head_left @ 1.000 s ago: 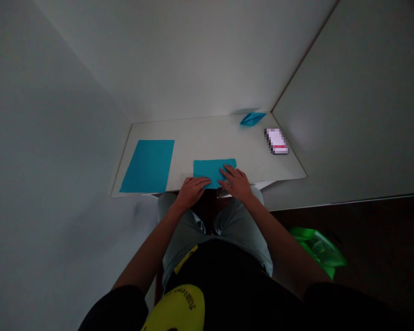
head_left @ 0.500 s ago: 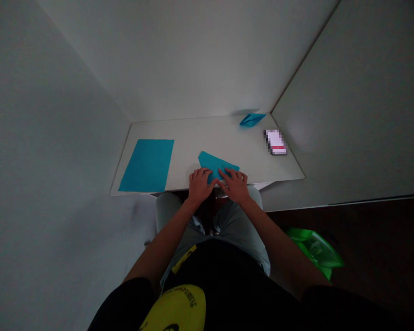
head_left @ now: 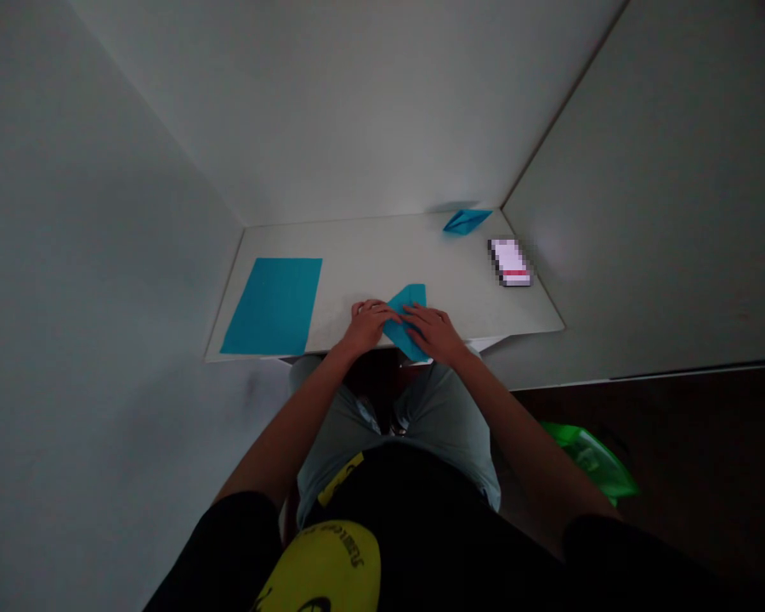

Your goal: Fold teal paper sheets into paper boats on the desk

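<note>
A folded sheet of blue paper (head_left: 410,297) stands turned with its long side running front to back at the table's front edge, its lower corner reaching over that edge. My left hand (head_left: 368,326) grips its left side, fingers bent and close together. From the right, my right hand (head_left: 439,331) has its fingers across the paper, holding it; the thumb is hard to make out. Parts of the folds lie hidden beneath the fingers.
The white table (head_left: 357,246) meets walls at back and sides. On its left lies a flat blue sheet (head_left: 274,306). A folded blue paper piece (head_left: 467,222) sits at the back right, near a phone (head_left: 511,262). A green bag (head_left: 590,459) rests on the floor.
The folded paper has turned from lying crosswise to pointing front to back. My hands have shifted with it, the left now at its left side.
</note>
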Demonstrator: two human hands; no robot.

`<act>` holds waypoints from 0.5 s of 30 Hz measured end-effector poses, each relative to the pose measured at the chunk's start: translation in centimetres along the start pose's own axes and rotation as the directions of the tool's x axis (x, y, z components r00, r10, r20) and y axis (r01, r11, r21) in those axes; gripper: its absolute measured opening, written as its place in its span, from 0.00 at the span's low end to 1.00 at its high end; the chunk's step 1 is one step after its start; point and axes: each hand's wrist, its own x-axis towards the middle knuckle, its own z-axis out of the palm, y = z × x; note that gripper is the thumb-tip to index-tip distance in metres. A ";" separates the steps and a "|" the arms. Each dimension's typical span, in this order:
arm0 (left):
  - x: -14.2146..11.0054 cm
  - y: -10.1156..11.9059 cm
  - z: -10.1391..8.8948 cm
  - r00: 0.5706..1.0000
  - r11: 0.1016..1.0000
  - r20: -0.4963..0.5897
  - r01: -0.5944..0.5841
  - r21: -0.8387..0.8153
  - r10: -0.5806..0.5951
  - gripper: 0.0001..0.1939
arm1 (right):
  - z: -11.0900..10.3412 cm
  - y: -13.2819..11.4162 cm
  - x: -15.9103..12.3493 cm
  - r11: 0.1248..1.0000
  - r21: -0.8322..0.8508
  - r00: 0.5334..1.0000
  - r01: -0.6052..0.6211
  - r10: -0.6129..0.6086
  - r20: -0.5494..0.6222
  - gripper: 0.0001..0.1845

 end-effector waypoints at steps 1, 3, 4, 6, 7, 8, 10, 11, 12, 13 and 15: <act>0.1 0.2 -0.1 1.000 1.000 -0.004 0.002 0.009 -0.002 0.24 | 0.2 0.1 0.2 1.000 -0.005 1.000 0.010 -0.010 0.009 0.26; -0.1 0.6 -0.2 0.999 1.000 -0.033 0.014 0.027 -0.013 0.20 | 0.6 -0.1 0.6 0.999 -0.035 1.000 -0.004 0.004 0.008 0.27; -0.4 0.8 -0.1 0.999 0.999 -0.051 0.021 0.034 -0.019 0.17 | 0.7 -0.3 0.8 0.998 -0.060 1.000 -0.027 0.027 -0.002 0.28; -1.3 1.1 0.1 0.997 0.999 -0.074 0.015 0.034 -0.012 0.15 | 0.9 -1.0 1.1 0.987 -0.121 0.995 -0.102 0.099 -0.030 0.29; -1.9 1.0 0.3 0.997 1.000 -0.079 0.003 0.027 -0.001 0.18 | 0.9 -1.4 1.3 0.978 -0.151 0.989 -0.144 0.139 -0.043 0.30; -2.4 0.9 0.4 0.997 1.000 -0.080 -0.011 0.018 0.012 0.23 | 1.0 -1.8 1.5 0.968 -0.178 0.984 -0.179 0.172 -0.051 0.30; -3.3 0.4 0.6 0.996 0.999 -0.078 -0.045 -0.001 0.045 0.33 | 1.0 -2.5 1.8 0.953 -0.216 0.977 -0.214 0.207 -0.056 0.32; -3.6 0.0 0.6 0.995 0.998 -0.076 -0.065 -0.011 0.064 0.36 | 1.0 -2.6 1.9 0.950 -0.226 0.976 -0.217 0.209 -0.057 0.33; -3.9 -0.5 0.6 0.994 0.996 -0.075 -0.087 -0.021 0.085 0.38 | 0.9 -2.6 1.9 0.950 -0.230 0.977 -0.212 0.204 -0.057 0.34; -4.1 -1.0 0.6 0.991 0.994 -0.077 -0.108 -0.032 0.106 0.37 | 0.9 -2.5 2.0 0.952 -0.228 0.979 -0.203 0.196 -0.056 0.34; -4.2 -1.9 0.6 0.986 0.988 -0.096 -0.140 -0.065 0.133 0.31 | 0.9 -2.1 1.9 0.958 -0.212 0.981 -0.191 0.182 -0.065 0.35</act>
